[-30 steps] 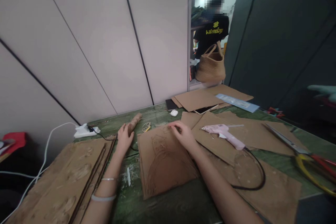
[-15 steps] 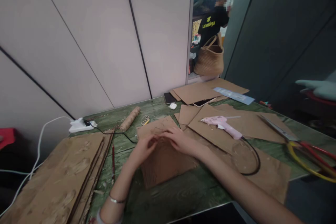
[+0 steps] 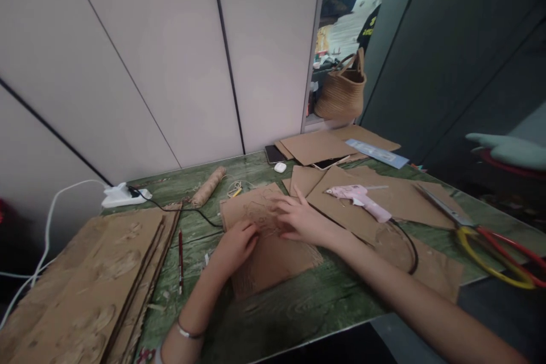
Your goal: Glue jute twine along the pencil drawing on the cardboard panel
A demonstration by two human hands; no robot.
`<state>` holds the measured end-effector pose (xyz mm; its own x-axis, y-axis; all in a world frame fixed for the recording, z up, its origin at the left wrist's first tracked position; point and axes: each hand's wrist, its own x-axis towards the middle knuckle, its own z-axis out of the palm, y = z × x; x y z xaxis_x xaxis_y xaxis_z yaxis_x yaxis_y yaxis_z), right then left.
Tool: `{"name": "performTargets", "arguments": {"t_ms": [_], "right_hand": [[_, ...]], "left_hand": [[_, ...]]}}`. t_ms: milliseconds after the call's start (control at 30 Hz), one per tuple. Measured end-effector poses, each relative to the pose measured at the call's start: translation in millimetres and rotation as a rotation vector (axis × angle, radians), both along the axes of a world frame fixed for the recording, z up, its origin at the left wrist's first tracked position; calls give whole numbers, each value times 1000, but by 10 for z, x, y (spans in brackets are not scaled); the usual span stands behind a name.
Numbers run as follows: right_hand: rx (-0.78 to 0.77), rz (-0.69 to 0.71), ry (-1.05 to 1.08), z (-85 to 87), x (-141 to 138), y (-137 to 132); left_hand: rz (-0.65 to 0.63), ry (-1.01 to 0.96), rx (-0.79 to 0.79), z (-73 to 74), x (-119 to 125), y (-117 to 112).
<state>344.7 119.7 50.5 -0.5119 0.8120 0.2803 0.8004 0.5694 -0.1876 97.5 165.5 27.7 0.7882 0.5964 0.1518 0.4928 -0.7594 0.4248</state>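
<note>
A brown cardboard sheet (image 3: 273, 261) with lines of twine on it lies on the green table (image 3: 307, 307) in front of me. My left hand (image 3: 236, 242) rests on the sheet's left part with its fingers curled; whether they pinch anything is hidden. Flat on the sheet's upper part lies my right hand (image 3: 298, 217), fingers stretched out and apart. A spool of jute twine (image 3: 208, 186) sits behind the sheet, apart from both hands. A red pencil (image 3: 180, 253) lies left of the sheet.
A pink glue gun (image 3: 360, 200) with a black cord rests on cardboard pieces at right. Big scissors (image 3: 478, 230) with red and yellow handles lie far right. A cardboard stack (image 3: 85, 278) fills the left. A power strip (image 3: 121, 196), earbud case (image 3: 280, 167), phone (image 3: 272, 154) and woven basket (image 3: 341, 94) are behind.
My left hand came off the twine spool and moved right onto the cardboard sheet. My right hand spread flat. The person in the doorway has moved almost out of sight.
</note>
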Motion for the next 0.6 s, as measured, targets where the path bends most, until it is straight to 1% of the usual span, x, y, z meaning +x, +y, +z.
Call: {"name": "performTargets", "arguments": {"t_ms": [133, 200, 300, 367, 467, 600], "right_hand": [[4, 78, 38, 81, 19, -31], [35, 159, 61, 94, -37, -21], [72, 308, 41, 44, -154, 37], [86, 347, -38, -6, -206, 90], [82, 293, -164, -32, -189, 141], [-29, 172, -172, 37, -44, 85]], "left_hand": [[0, 25, 38, -11, 9, -14], [-1, 31, 53, -18, 11, -18], [-14, 37, 67, -19, 8, -19], [-22, 39, 68, -9, 3, -17], [-24, 36, 64, 13, -6, -15], [-23, 18, 56, 16, -16, -14]]}}
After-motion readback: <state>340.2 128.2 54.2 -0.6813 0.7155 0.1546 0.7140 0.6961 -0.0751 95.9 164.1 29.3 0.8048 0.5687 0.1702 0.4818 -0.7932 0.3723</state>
